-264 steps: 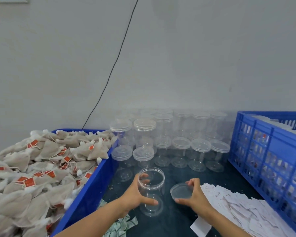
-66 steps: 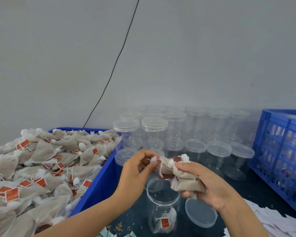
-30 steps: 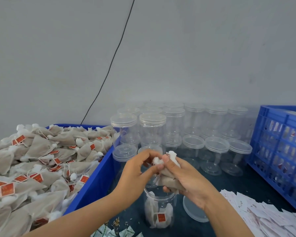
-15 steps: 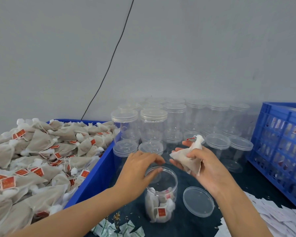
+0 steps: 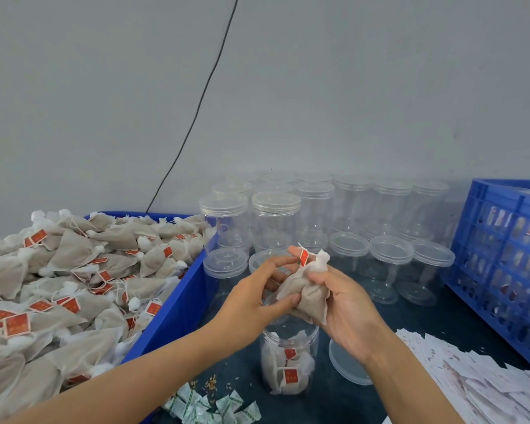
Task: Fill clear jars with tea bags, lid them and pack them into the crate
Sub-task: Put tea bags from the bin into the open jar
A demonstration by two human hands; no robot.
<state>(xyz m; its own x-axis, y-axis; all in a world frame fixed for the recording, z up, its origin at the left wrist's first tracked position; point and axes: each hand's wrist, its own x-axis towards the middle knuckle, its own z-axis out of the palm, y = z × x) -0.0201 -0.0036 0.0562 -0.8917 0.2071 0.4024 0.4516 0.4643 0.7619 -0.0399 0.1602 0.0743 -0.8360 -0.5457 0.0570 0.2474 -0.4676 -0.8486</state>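
Note:
An open clear jar stands on the dark table in front of me, with a few tea bags at its bottom. Its lid lies flat just to its right. Directly above the jar mouth, my right hand grips a beige tea bag with a red tag. My left hand pinches the same bag from the left side. A blue bin heaped with tea bags fills the left.
Rows of empty lidded clear jars stand against the wall behind. A blue crate with packed jars is at the right. White paper slips lie at the front right, small green-white sachets at the front.
My left hand has come up from the jar's rim to the tea bag that my right hand holds. Both hands now hold it over the jar mouth.

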